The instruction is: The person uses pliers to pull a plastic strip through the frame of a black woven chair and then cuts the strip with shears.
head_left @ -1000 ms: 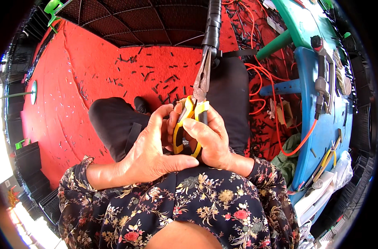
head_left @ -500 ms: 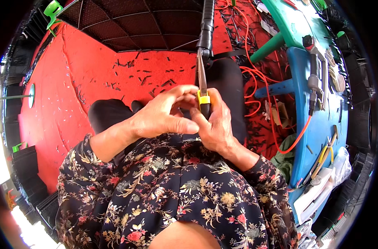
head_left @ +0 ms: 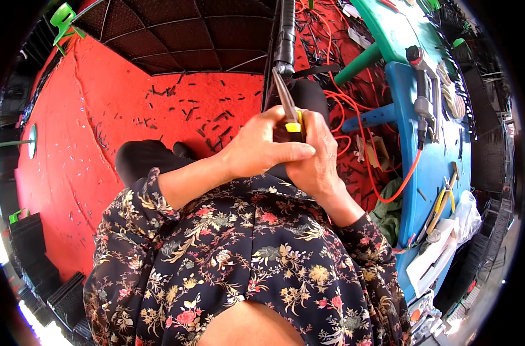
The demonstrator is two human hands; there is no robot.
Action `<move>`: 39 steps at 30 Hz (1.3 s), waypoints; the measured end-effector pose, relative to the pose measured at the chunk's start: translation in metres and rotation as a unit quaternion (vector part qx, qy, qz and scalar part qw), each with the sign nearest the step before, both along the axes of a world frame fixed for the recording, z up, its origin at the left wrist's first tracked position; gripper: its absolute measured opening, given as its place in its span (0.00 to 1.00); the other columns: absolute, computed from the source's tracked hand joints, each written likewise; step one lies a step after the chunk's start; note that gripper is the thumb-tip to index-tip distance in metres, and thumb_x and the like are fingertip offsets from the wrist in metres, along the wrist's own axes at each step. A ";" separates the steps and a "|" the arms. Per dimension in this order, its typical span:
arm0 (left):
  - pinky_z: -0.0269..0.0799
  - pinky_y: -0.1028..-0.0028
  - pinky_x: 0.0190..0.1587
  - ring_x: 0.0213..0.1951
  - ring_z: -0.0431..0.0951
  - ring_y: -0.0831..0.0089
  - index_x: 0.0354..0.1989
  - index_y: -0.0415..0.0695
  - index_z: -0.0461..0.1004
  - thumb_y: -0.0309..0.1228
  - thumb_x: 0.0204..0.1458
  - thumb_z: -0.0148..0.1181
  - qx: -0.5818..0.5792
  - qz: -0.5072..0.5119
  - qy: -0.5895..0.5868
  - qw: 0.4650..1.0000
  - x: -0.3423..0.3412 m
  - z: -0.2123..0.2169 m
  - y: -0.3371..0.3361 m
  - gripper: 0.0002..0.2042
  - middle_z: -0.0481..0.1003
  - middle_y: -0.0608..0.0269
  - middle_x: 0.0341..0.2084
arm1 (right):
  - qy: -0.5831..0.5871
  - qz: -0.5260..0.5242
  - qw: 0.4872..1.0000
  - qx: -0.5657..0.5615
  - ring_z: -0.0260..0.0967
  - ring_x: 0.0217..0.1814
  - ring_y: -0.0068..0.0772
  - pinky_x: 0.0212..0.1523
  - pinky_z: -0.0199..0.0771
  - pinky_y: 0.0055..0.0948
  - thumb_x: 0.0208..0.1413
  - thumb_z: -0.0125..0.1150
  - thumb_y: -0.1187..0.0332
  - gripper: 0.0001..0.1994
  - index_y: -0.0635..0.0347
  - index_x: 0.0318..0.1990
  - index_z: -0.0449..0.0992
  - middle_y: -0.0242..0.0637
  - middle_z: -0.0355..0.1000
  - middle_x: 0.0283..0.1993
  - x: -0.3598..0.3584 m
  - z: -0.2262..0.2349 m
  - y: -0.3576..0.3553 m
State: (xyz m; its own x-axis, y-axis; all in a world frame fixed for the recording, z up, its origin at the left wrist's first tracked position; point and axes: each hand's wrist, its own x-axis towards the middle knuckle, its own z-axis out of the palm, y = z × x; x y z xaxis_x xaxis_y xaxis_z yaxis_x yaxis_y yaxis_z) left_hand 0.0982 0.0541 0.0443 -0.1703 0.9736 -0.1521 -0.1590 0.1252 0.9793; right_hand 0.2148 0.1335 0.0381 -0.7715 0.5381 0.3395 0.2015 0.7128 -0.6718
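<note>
Both hands wrapped shut on the yellow-handled needle-nose pliers [head_left: 289,115]: my left hand [head_left: 261,149] overlaps my right hand [head_left: 315,154] for squeeze, tips pointing up at the black corrugated cable [head_left: 284,36] held upright over my lap, above the red mat [head_left: 89,144].

Hidden and unclear parts

The handles of the yellow-handled pliers [head_left: 289,115] are covered by the left hand [head_left: 261,149] and right hand [head_left: 315,155]; what the tips meet on the black cable [head_left: 284,40] cannot be told.
</note>
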 end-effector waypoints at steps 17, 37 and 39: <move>0.59 0.82 0.21 0.19 0.61 0.85 0.20 0.40 0.65 0.33 0.53 0.52 0.006 0.039 0.426 0.904 -0.054 0.059 0.020 0.12 0.62 0.71 0.15 | 0.030 0.019 0.843 -0.536 0.64 0.33 0.21 0.37 0.64 0.22 0.42 0.55 0.70 0.16 0.65 0.40 0.65 0.31 0.67 0.31 0.050 -0.057 -0.015; 0.62 0.78 0.23 0.18 0.66 0.79 0.15 0.36 0.65 0.23 0.51 0.48 0.015 -0.149 0.273 0.950 -0.097 0.102 0.011 0.12 0.66 0.64 0.15 | 0.048 0.091 0.795 -0.597 0.63 0.35 0.19 0.40 0.64 0.21 0.43 0.53 0.71 0.13 0.65 0.39 0.65 0.32 0.66 0.32 0.046 -0.061 -0.013; 0.64 0.78 0.23 0.19 0.67 0.77 0.15 0.36 0.66 0.24 0.51 0.48 0.016 -0.149 0.196 0.969 -0.099 0.099 0.008 0.12 0.67 0.62 0.16 | 0.069 0.111 0.788 -0.601 0.63 0.35 0.20 0.41 0.64 0.21 0.43 0.53 0.71 0.14 0.65 0.39 0.65 0.33 0.66 0.32 0.046 -0.060 -0.013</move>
